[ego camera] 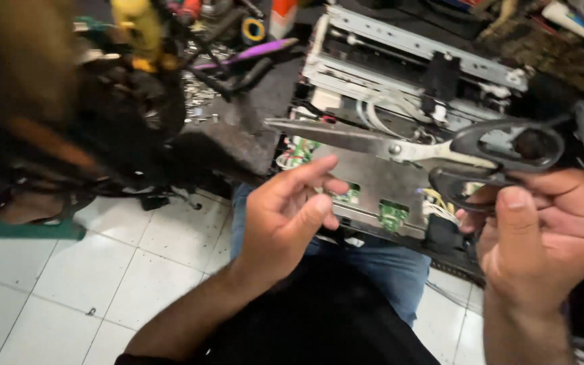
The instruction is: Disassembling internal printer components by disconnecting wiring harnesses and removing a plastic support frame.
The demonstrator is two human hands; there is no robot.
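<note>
My right hand point(542, 233) grips the black handles of a pair of scissors point(400, 147). Its steel blades are closed and point left, hovering over an opened printer chassis point(400, 74). My left hand point(288, 216) is raised just below the blades, fingers loosely curled with the forefinger stretched toward them, holding nothing. Green circuit boards point(392, 215) show on the metal plate under the scissors. The chassis rests partly on my lap, on blue jeans point(386, 263).
A dark worktop point(238, 122) at the back carries loose screws, black cables, a purple-handled tool point(251, 53) and a yellow tool point(136, 27). White floor tiles point(103, 270) lie at the lower left. A blurred dark shape fills the upper left corner.
</note>
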